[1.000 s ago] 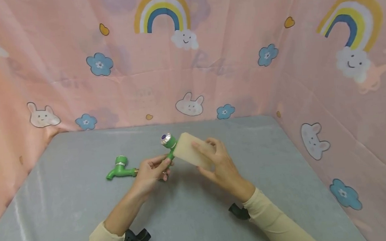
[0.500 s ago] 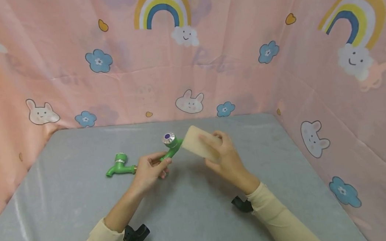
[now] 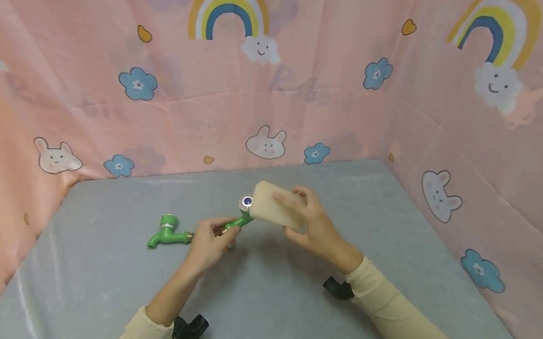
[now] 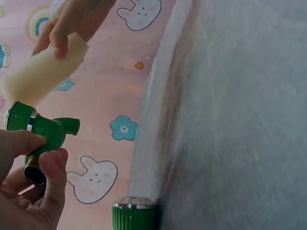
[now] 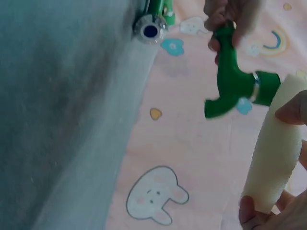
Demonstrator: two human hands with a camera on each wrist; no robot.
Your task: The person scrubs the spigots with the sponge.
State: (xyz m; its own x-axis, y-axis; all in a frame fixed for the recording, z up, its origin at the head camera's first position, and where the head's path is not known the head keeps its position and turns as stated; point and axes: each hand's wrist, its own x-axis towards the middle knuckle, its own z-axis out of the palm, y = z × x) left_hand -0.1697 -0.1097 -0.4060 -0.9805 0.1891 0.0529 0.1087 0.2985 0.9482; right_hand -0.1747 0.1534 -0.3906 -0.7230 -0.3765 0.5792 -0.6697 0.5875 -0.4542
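Observation:
My left hand (image 3: pixel 211 246) pinches a green faucet (image 3: pixel 241 221) by its threaded inlet end, between thumb and fingers. The faucet is held up off the table and tilted, its round knob with a blue centre (image 3: pixel 247 202) facing up toward the head camera. In my right hand (image 3: pixel 319 234) is a pale cream sponge (image 3: pixel 273 204), gripped along its sides. One end of the sponge is right at the knob, overlapping its edge. The right wrist view shows the sponge (image 5: pixel 273 148) slightly bent beside the green knob (image 5: pixel 266 88); the spout (image 5: pixel 218 108) hangs free.
A second green faucet (image 3: pixel 168 237) stands on the grey table (image 3: pixel 279 304), left of my left hand, which partly overlaps its brass end. Pink printed cloth (image 3: pixel 324 119) walls off the back and sides. Black wrist mounts (image 3: pixel 190 328) hang below both sleeves.
The faucet has turned in my left hand, its knob shifting right and down. My right hand moved the sponge up and right from the faucet, then back left onto the knob's edge.

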